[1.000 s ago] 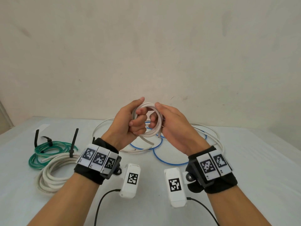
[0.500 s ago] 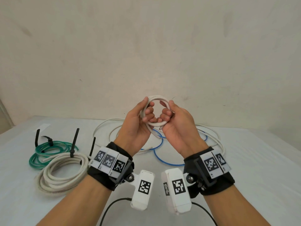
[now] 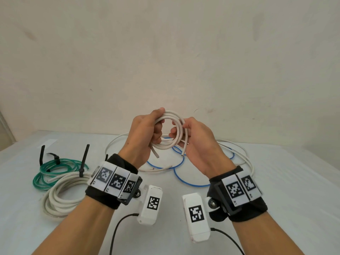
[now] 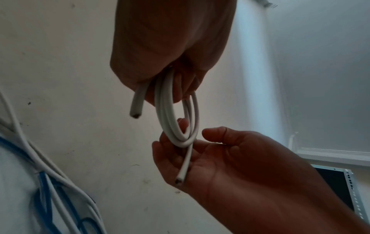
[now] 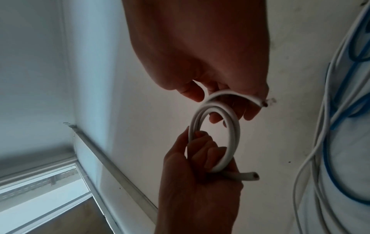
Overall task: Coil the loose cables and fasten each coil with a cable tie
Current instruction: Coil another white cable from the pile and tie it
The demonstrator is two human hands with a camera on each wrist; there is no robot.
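White cable coil (image 3: pixel 170 132): held upright above the surface between both grips. Left hand (image 3: pixel 142 137) curled round its left side; right hand (image 3: pixel 196 142) pinching the right. Both cut ends hang downward; no tie fitted.

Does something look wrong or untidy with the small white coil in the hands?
Only a little: both cut ends of the white coil stick out loose below the left hand and right hand, and no tie holds it.
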